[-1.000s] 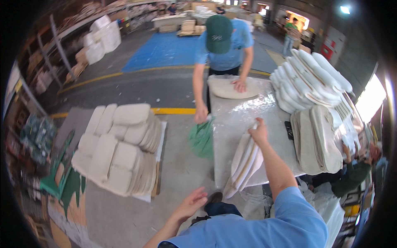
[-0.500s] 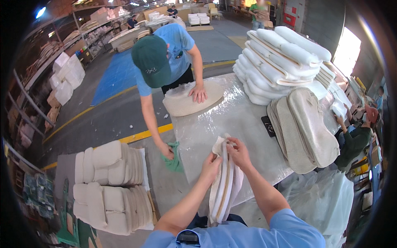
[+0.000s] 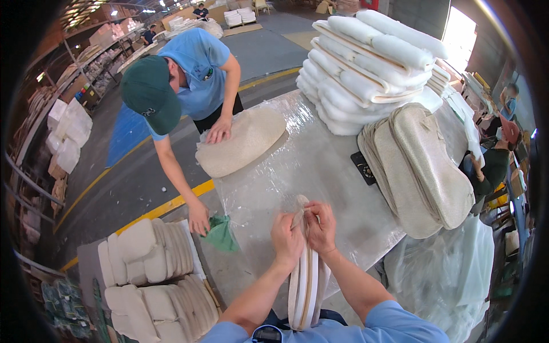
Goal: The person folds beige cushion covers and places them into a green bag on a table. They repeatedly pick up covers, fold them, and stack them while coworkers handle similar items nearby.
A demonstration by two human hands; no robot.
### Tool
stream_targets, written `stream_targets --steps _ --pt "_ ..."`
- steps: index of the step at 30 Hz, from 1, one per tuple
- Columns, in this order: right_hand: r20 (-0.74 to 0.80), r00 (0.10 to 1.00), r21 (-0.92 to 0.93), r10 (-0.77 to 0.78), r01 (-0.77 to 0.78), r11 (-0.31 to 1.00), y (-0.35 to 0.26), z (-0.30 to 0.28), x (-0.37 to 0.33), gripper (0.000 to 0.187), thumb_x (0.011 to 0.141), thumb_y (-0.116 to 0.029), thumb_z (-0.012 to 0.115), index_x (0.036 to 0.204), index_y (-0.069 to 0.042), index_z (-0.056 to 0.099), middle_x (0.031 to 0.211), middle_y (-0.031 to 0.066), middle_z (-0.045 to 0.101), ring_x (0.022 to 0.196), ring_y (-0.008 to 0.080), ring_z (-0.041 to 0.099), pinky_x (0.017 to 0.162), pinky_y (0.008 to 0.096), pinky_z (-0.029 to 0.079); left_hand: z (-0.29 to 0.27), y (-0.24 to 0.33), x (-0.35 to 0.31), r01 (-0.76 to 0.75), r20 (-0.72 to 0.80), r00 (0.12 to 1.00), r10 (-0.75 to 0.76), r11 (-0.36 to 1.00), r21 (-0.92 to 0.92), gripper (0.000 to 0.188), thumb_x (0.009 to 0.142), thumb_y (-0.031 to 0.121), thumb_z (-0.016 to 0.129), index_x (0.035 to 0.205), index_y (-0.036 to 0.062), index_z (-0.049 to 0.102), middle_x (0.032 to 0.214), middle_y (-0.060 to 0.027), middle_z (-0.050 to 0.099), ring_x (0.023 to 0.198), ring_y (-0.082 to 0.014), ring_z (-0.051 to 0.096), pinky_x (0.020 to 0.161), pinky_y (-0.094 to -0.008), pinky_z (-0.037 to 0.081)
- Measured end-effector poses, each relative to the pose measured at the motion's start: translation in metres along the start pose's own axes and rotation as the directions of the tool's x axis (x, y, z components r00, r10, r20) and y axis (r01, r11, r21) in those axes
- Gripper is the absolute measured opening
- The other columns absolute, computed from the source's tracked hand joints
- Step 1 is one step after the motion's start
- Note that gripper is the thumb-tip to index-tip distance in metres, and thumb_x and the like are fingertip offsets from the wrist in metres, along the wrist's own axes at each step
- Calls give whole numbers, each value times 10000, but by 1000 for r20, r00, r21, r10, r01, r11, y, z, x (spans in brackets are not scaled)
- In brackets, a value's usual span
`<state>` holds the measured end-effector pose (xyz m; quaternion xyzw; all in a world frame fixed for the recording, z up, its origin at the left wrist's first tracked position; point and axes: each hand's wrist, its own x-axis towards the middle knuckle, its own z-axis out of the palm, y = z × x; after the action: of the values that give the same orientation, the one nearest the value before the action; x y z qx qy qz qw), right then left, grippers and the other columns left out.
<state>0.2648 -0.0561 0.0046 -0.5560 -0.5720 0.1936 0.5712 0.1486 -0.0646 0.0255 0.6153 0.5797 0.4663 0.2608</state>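
Observation:
A beige fabric cushion cover (image 3: 295, 288) stands on edge between my forearms, its near end against my body. White strips and a tan line, which may be a zipper, run lengthwise along its edge. My left hand (image 3: 287, 235) pinches the left side of its far end. Close beside it, my right hand (image 3: 321, 226) is closed on the right side of that same end. A small tip of beige fabric pokes out beyond my fingers. Both hands are just above the near part of the plastic-covered table (image 3: 269, 186).
Across the table, a co-worker (image 3: 194, 68) presses one hand on a rounded beige cushion (image 3: 249, 140) and holds a green cloth (image 3: 223, 233). White padded pieces (image 3: 372, 63) and beige cushions (image 3: 417, 166) are piled at right. More beige cushions (image 3: 148, 251) stand lower left; clear plastic (image 3: 446, 268) hangs lower right.
My hands have come closer together at the cover's far end, and the spread fabric there is now gathered between my fingers. The co-worker and table have shifted left in view.

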Motion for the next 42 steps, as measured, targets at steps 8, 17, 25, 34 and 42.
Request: stream_targets --steps 8,17,25,34,42 --pt "208 936 218 284 -328 919 19 1 21 243 1031 -77 652 1271 -89 686 1171 27 709 1036 178 630 893 339 519 -18 -21 27 148 144 983 -116 961 -236 224 1041 205 669 1091 9 765 897 -90 712 850 -275 702 760 -383 541" --pt "343 530 278 775 -846 456 59 -48 7 649 1089 -587 511 1561 -141 509 1488 83 555 1270 238 538 1015 431 460 -23 -90 -71 677 647 605 -464 728 -110 497 1140 324 521 1549 42 531 1468 -96 635 1256 -216 638 1065 -328 508" --pt "326 603 583 728 -734 347 75 -131 33 824 1018 -775 463 1416 -69 615 1331 117 662 1202 281 629 1095 421 493 24 -5 -95 315 675 727 126 812 -491 485 1064 255 641 1501 49 597 1625 -165 486 1497 -281 452 1256 -382 318" --pt "-18 335 150 942 -931 334 134 -286 -70 508 1053 -578 598 1178 -104 731 975 32 714 924 178 664 748 371 515 -66 -77 -166 417 357 796 -488 871 260 418 1055 300 645 1339 -6 641 1294 -153 702 1140 -250 677 986 -380 515" --pt "-7 680 -133 733 -727 673 93 -257 -69 566 1084 -526 564 1243 -10 735 926 17 680 844 138 603 756 304 490 -67 -71 -122 735 231 609 -759 430 -525 409 1125 363 492 1305 28 641 1213 -107 682 1062 -196 637 955 -377 501"
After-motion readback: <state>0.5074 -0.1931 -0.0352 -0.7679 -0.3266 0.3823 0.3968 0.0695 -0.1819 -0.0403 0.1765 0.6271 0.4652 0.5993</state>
